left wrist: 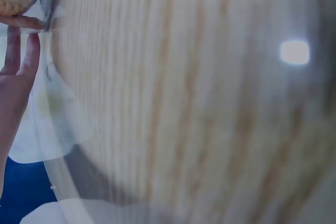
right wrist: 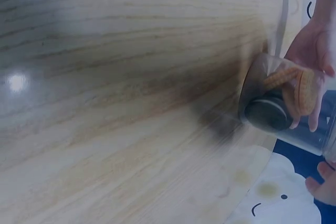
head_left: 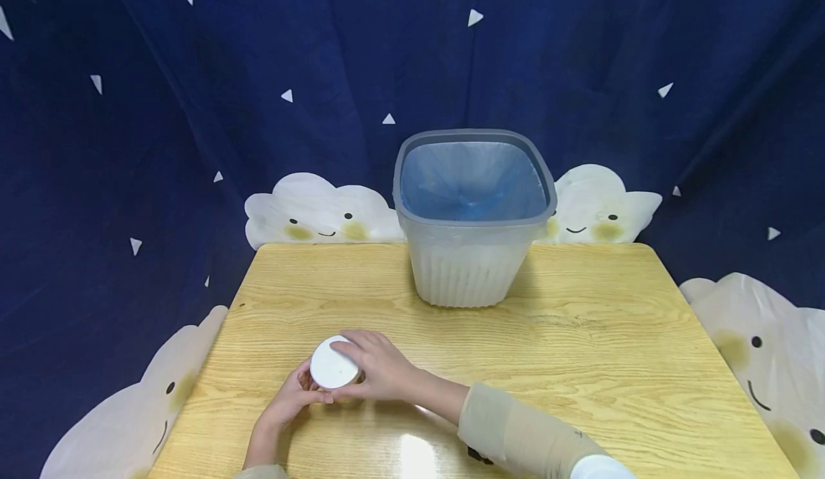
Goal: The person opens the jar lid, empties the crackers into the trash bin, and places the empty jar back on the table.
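Near the front left corner of the table (head_left: 580,336), a person is working on a small clear jar (right wrist: 278,100) with both hands. The right hand (head_left: 380,368) is lying over the white lid (head_left: 333,364), its fingers curling round the rim, while the left hand (head_left: 291,397) is gripping the jar's body from the near side, fingers wrapped against the clear wall. Through the right wrist view the jar is showing round biscuits (right wrist: 299,87) inside, stacked on edge, and its base is resting on the wood, close to the table's edge. The left wrist view is mostly blurred wood grain, with only a few fingers (left wrist: 21,61) and a corner of the jar in sight. I judge the step in hand to be the opening of the jar: one hand is steadying, the other is set to turn the lid, which is looking seated still. The next move, as I read it, is calling for a firm hold from the left hand so the body is not spinning along, and a level twist from the right so the biscuits are not tipping out. At the back edge, a bin (head_left: 473,214) with a blue liner is standing upright, well apart from the hands.
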A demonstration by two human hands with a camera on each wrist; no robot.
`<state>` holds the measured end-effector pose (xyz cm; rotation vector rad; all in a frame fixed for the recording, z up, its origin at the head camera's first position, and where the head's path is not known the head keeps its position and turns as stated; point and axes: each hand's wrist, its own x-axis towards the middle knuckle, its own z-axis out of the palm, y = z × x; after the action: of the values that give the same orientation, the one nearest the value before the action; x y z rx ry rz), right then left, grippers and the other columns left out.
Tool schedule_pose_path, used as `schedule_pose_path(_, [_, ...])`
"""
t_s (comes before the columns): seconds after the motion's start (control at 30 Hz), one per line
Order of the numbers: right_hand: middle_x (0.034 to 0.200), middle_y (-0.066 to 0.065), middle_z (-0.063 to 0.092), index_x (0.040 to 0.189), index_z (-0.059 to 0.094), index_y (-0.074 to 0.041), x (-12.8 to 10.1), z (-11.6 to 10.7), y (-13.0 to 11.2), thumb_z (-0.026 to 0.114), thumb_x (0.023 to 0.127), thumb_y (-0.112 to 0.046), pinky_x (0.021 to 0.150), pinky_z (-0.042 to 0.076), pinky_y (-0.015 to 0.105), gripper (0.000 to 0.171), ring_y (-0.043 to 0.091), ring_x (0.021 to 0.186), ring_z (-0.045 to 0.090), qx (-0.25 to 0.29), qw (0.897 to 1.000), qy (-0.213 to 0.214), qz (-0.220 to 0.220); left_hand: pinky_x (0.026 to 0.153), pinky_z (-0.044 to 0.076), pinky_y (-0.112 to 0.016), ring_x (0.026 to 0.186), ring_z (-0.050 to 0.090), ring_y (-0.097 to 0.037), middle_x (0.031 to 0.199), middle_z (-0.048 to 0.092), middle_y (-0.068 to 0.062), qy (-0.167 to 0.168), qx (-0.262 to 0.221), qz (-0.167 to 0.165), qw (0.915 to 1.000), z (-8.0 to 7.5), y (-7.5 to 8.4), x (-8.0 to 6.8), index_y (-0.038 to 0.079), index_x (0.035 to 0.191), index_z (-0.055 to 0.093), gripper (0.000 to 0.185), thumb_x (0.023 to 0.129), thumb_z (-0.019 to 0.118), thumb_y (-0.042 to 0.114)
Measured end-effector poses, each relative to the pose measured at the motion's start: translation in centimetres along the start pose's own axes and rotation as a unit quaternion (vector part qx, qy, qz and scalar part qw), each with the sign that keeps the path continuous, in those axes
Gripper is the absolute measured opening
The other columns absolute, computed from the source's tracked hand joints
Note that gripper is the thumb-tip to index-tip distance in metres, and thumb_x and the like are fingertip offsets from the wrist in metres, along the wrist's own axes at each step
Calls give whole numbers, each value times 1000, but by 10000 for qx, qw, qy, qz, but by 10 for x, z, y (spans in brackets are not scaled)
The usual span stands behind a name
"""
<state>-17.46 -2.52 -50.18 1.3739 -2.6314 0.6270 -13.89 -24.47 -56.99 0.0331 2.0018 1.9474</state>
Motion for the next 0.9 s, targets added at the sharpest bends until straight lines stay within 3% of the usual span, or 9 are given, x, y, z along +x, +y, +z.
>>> schedule_pose_path(0.57, [140,6,41,135,44,-20,10,-7,18,65,73,-57,104,30,41,75,19,127,37,156,9959,-535,-713,95,30,-8,113,40,10,142,33,-14,-36,34,290,9996,-1,-2,0,-5,140,24,88,67,74,-2])
schedule_pose_path(0.9, [142,6,38,137,40,-21,17,-13,28,62,76,-57,106,27,42,74,18,131,33,318,9891,-992,-1042,95,31,-9,117,38,4,143,29,-21,-54,152,377,9992,-1,-3,0,-6,139,25,87,68,75,1])
